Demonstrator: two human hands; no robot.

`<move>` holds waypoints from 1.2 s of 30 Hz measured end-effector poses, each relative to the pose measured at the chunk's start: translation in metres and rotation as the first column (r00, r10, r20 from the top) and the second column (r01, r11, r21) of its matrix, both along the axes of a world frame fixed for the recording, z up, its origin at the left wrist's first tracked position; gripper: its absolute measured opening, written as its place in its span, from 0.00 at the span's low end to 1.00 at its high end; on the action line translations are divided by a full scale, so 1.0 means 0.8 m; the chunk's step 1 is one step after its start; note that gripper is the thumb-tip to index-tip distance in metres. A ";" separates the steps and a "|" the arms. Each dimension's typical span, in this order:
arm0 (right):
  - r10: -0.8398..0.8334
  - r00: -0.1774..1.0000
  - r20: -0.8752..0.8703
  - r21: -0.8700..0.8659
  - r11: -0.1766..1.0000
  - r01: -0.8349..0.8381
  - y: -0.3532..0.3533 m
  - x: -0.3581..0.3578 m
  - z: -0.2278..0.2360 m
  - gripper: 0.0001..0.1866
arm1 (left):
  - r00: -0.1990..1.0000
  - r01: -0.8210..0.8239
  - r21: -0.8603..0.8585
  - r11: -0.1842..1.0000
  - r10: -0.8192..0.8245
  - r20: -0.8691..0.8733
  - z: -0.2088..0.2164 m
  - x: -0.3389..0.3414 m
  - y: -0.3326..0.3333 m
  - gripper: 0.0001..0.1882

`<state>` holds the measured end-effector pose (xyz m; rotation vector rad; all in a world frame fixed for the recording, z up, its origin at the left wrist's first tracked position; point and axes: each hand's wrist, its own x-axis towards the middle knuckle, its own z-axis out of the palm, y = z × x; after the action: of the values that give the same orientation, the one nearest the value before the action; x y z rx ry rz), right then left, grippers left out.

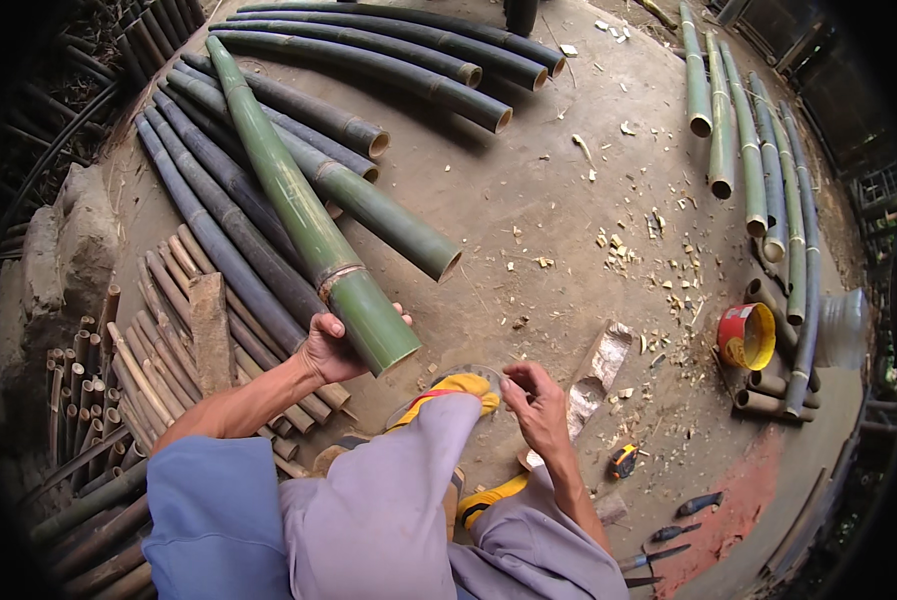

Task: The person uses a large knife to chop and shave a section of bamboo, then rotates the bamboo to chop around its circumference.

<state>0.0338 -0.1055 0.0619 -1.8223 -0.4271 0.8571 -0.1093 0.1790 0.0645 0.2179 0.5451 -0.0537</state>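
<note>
My left hand (336, 348) is wrapped round a thick green bamboo pole (298, 210) near its close cut end, just below a brown joint ring. The pole slants up over other poles, its far tip at the upper left. My right hand (540, 408) hangs in front of my right knee, fingers loosely curled and a little apart, with nothing visible in them. Nearest to it is a pale wooden block (596, 378) with hollows cut in it, lying on the ground. A yellow-and-black tape measure (623, 461) rests farther to the right.
Dark bamboo poles (408, 85) lie at the back and left; more green poles (748, 150) lie right. Thinner cut bamboo pieces (158, 350) are stacked left. A red-and-yellow bucket (733, 338) stands right. Dark-handled tools (699, 504) lie lower right. Wood chips (618, 250) litter the ground.
</note>
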 end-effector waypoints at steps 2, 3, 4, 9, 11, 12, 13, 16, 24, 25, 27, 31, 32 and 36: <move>0.137 0.990 -0.018 0.101 0.986 -0.135 0.054 0.006 0.026 0.19 | 0.998 0.054 0.005 0.999 -0.055 0.036 -0.012 -0.005 0.008 0.43; 0.199 0.980 -0.023 0.125 0.973 -0.195 0.083 0.007 0.037 0.25 | 0.995 0.085 0.014 0.996 -0.085 0.047 -0.018 -0.004 0.012 0.43; 0.257 0.966 -0.027 0.142 0.958 -0.251 0.109 0.007 0.044 0.32 | 0.991 0.118 0.016 0.993 -0.119 0.058 -0.023 -0.001 0.012 0.43; 0.453 0.891 0.025 0.082 0.888 -0.454 0.185 0.001 0.052 0.45 | 0.990 0.139 0.147 0.979 -0.143 0.014 -0.018 0.002 0.013 0.41; 0.493 0.869 0.045 0.063 0.867 -0.495 0.187 -0.004 0.045 0.49 | 0.980 0.193 0.103 0.976 -0.188 -0.058 -0.016 -0.013 0.026 0.39; 0.532 0.832 0.160 -0.055 0.846 -0.530 0.186 -0.015 0.047 0.50 | 0.973 0.221 0.078 0.972 -0.213 -0.092 -0.014 -0.022 0.035 0.39; 0.572 0.773 0.275 -0.177 0.820 -0.544 0.187 -0.030 0.054 0.51 | 0.984 0.178 0.047 0.983 -0.177 -0.037 -0.003 -0.024 0.051 0.39; 0.594 0.630 0.500 -0.308 0.802 -0.512 0.176 -0.068 0.037 0.54 | 0.988 -0.075 0.125 0.989 0.090 -0.122 -0.004 -0.006 0.103 0.35; 0.556 0.653 0.514 -0.400 0.829 -0.391 0.154 -0.069 -0.033 0.52 | 0.861 -0.236 0.384 0.893 0.375 -0.343 -0.089 0.025 0.083 0.22; 0.539 0.779 0.319 -0.396 0.823 -0.407 0.154 -0.051 -0.037 0.50 | 0.879 -0.247 0.368 0.896 0.367 -0.305 -0.090 0.029 0.079 0.22; 0.465 0.872 0.154 -0.355 0.850 -0.390 0.155 -0.029 -0.037 0.43 | 0.891 -0.256 0.357 0.898 0.362 -0.272 -0.079 0.040 0.075 0.23; 0.360 0.803 0.475 -0.239 0.931 -0.275 0.149 -0.031 -0.043 0.41 | 0.934 -0.230 0.278 0.933 0.292 -0.204 -0.066 0.048 0.079 0.25; 0.366 0.747 0.555 -0.272 0.929 -0.252 0.148 -0.030 -0.047 0.42 | 0.950 -0.225 0.241 0.944 0.268 -0.163 -0.069 0.049 0.079 0.25; 0.390 0.641 0.661 -0.343 0.917 -0.203 0.137 -0.022 -0.068 0.44 | 0.911 -0.123 0.334 0.934 0.240 -0.336 -0.093 0.060 0.056 0.22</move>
<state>0.0164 0.0040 0.0077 -2.3282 -1.2107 0.3572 -0.0610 0.2237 -0.0103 0.4649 0.9543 0.1801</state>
